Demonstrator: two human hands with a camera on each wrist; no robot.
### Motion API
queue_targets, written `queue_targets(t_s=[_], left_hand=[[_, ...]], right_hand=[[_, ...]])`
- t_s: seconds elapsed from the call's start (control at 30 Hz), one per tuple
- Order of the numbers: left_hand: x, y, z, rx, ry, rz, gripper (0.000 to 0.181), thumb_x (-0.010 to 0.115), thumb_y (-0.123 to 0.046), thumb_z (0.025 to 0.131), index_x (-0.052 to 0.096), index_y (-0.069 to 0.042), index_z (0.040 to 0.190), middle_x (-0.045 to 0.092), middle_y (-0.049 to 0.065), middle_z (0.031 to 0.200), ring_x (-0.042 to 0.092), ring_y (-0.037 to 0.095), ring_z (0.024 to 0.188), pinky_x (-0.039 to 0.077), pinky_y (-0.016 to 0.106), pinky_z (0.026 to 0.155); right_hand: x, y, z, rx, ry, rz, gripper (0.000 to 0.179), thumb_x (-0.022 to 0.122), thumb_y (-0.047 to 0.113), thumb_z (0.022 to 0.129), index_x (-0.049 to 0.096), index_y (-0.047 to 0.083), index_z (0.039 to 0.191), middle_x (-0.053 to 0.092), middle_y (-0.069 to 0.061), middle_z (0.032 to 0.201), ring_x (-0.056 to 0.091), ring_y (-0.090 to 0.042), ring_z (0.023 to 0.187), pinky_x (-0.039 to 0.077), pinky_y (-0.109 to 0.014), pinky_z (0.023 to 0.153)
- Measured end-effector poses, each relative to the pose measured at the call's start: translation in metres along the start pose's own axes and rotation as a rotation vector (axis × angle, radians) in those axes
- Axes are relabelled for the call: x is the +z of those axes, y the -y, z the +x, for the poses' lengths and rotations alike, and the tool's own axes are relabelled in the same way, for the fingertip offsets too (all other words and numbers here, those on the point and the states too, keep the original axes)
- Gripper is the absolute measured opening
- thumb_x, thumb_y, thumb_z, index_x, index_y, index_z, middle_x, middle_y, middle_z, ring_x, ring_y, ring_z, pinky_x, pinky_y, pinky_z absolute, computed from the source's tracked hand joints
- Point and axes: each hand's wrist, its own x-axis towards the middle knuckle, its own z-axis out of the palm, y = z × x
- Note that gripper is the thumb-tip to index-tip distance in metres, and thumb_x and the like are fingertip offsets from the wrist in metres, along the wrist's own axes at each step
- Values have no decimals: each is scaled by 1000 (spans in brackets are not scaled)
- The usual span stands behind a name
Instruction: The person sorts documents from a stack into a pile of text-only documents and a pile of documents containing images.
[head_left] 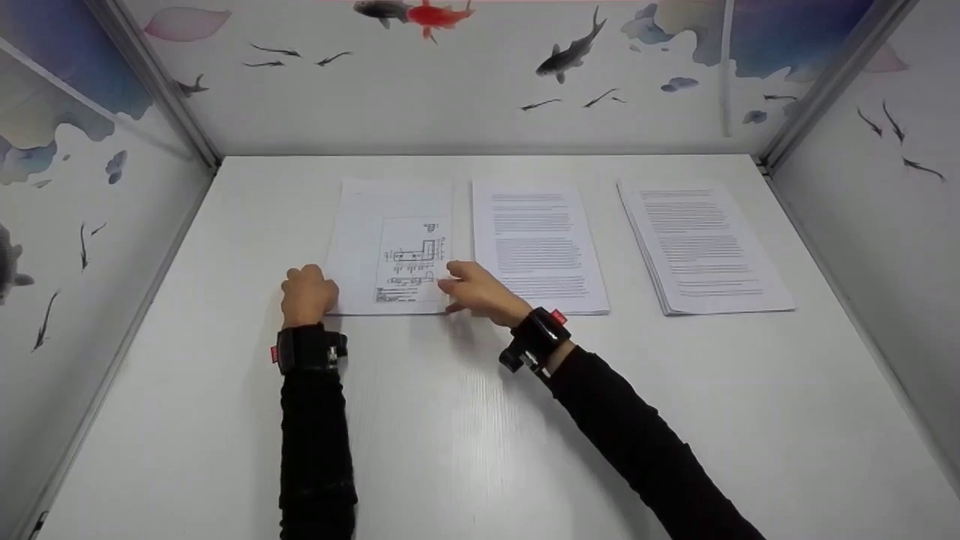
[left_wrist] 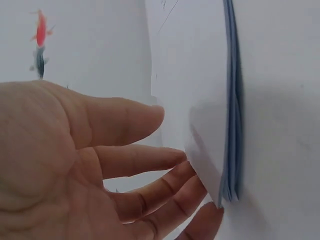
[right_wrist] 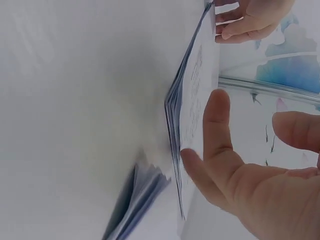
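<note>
The left paper stack (head_left: 358, 247) lies flat, with a technical line drawing on its top sheet. My left hand (head_left: 306, 295) is at its lower left corner. In the left wrist view, the fingertips (left_wrist: 175, 156) touch the edge of the sheets, and the thumb stands apart from the paper. My right hand (head_left: 484, 292) is over the same stack's lower right corner, fingers loosely bent and spread. In the right wrist view, one finger (right_wrist: 196, 170) is close to the top sheet; whether it touches, I cannot tell. Neither hand grips anything.
A middle stack of printed text (head_left: 536, 251) lies right beside the left one, partly under my right hand. Farther right is another text stack (head_left: 701, 247), its sheets slightly fanned at the left. White panels (head_left: 465, 97) with painted fish enclose the white table (head_left: 450, 435).
</note>
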Motion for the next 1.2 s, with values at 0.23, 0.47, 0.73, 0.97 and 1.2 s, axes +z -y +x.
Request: queue_targets(t_s=[0.23,0.47,0.73,0.97,1.2], left_hand=[[2,-9,-2,30,-119,-54,42,41,-11,98,50,10,133,50,33,126,50,45,117,48,57,90],[11,-19,-2,41,-89,-73,43,43,-16,99,50,6,136,54,27,136,58,40,116,50,54,91],[26,-45,-7,120,-70,-93,45,48,-24,101,50,2,137,58,24,133,62,38,111,51,51,89],[47,-68,-13,242,-54,-81,43,53,-24,99,55,2,133,64,20,125,65,31,98,54,47,81],[61,-80,-16,334,-51,-56,40,55,-25,98,59,1,130,66,17,124,65,31,105,52,47,87]], right_hand=[[-32,-4,-11,-76,-88,-86,46,51,18,102,46,-3,142,45,-18,149,50,-29,132,53,-37,96],[-68,-18,-19,-136,-293,-210,41,54,22,100,56,2,136,55,-14,141,48,-26,134,37,-41,112],[-129,-32,-39,-32,-521,-439,46,56,24,98,53,-1,137,51,-20,144,42,-34,139,32,-46,115],[-178,-53,-56,119,-651,-652,53,57,26,97,49,-3,140,50,-25,143,47,-42,131,43,-54,103],[-206,-68,-71,243,-660,-722,64,55,28,96,37,-10,144,38,-36,144,35,-53,132,33,-68,102]])
